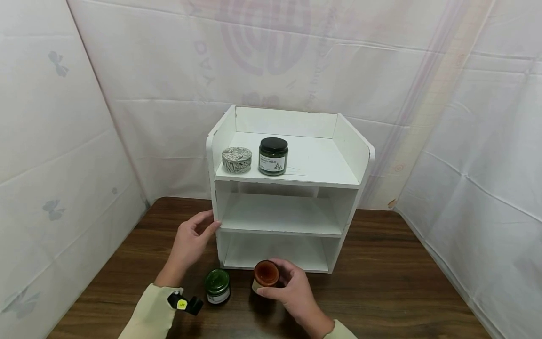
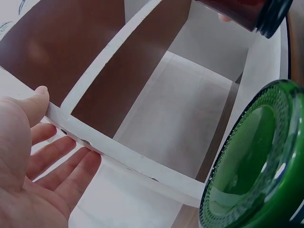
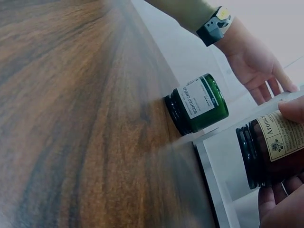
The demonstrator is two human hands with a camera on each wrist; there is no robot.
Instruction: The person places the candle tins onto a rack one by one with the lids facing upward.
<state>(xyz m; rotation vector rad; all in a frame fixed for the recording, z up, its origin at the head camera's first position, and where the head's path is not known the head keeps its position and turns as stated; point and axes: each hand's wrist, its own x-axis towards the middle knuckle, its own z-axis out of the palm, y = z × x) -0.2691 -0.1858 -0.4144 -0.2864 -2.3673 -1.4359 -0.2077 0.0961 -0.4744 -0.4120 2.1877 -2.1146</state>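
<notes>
My right hand (image 1: 298, 293) holds an amber candle jar (image 1: 266, 273), thumb on one side and fingers on the other. This jar is upside down, its black lid (image 3: 248, 156) low and a cream label (image 3: 281, 135) showing in the right wrist view. My left hand (image 1: 189, 243) rests against the left side of a white shelf unit (image 1: 279, 232), thumb at the front edge and fingers extended along the outer face. Between the wrists, a green candle jar (image 1: 217, 282) stands upside down on its lid on the table, with a white label.
On the shelf unit's top board sit a round patterned tin (image 1: 236, 160) and a dark green candle jar (image 1: 273, 157) with a black lid. The unit stands on a dark wooden table (image 1: 389, 282). White cloth sheets (image 1: 169, 70) hang behind and on both sides.
</notes>
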